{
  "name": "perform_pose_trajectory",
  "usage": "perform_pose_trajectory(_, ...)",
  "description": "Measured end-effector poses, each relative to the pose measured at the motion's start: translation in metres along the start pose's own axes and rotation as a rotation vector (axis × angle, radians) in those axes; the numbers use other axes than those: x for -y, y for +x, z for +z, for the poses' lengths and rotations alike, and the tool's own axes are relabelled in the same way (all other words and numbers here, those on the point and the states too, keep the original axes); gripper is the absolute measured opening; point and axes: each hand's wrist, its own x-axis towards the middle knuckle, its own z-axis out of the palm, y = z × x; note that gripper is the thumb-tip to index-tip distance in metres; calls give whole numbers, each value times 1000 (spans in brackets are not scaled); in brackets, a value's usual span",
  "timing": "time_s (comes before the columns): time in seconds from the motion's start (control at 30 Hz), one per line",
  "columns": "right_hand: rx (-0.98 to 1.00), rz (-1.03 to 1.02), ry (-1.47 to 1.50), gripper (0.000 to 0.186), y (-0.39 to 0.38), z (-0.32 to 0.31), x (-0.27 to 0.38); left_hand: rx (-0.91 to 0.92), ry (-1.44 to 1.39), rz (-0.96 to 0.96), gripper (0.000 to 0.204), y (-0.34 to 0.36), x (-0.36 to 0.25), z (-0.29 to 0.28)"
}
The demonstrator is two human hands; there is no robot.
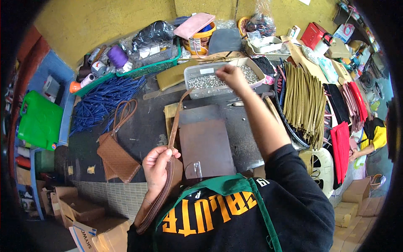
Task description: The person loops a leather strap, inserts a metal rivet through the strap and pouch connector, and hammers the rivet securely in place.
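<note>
My left hand (161,164) grips a long brown leather strap (176,119), whose free end rises toward the parts box and whose rest hangs down beside my body. My right hand (228,75) is over a clear plastic box of small silver metal pieces (201,83), fingers drawn together; what they hold, if anything, is too small to make out. A second open box of similar pieces (249,72) sits beside it. A flat brown board or sheet (203,143) lies in front of me, with a small clear item (193,169) near its lower edge.
Brown woven pouches (117,159) and blue straps (100,105) lie left on the dark table (84,155). Olive strips (302,105) and red pieces (340,151) are stacked right. Baskets and thread spools (117,56) line the back. Another person's arm (363,152) shows far right. Cardboard boxes stand below.
</note>
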Motion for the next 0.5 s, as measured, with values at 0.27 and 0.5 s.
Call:
perform_pose_trajectory(0.27, 97, 2, -424, 27, 52, -20, -42, -25, 138, -6, 8, 7, -2, 7)
perform_pose_trajectory(0.5, -139, -108, -890, 25, 57, -83, -127, 19, 193, 5, 4, 9, 4, 5)
